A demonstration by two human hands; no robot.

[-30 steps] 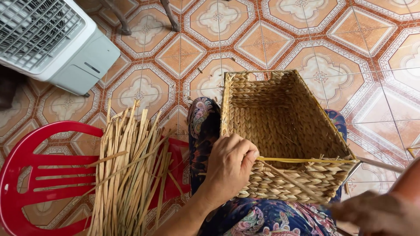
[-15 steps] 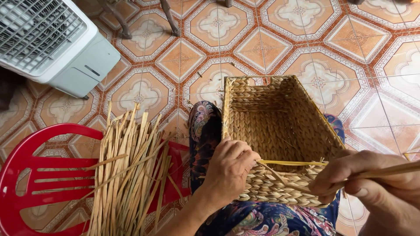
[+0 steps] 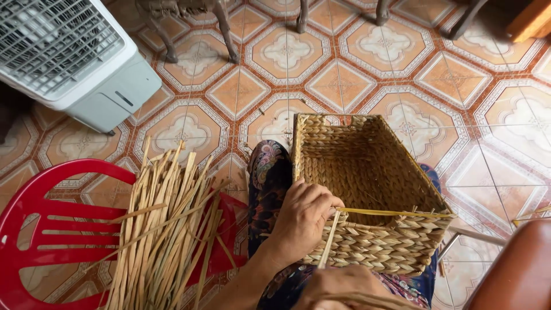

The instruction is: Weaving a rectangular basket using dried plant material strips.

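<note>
The fingers (image 3: pixel 321 201) of the left hand (image 3: pixel 304 221) are curled over the near rim of the basket (image 3: pixel 367 189), pressed on the weave where a flat yellow strand (image 3: pixel 396 213) is laid along the edge. A pale strip (image 3: pixel 329 241) is pinched in the right hand (image 3: pixel 344 290) at the bottom edge and runs up to the rim. The basket, rectangular and plaited from coarse tan fibre, is rested on the lap, on patterned trousers (image 3: pixel 267 183). A sheaf of long dry reeds (image 3: pixel 160 229) is spread over a red plastic chair (image 3: pixel 40 229) to the left. Patterned orange tiles (image 3: pixel 344 74) cover the floor; a white, grilled fan unit (image 3: pixel 69 57) stands at upper left.
</note>
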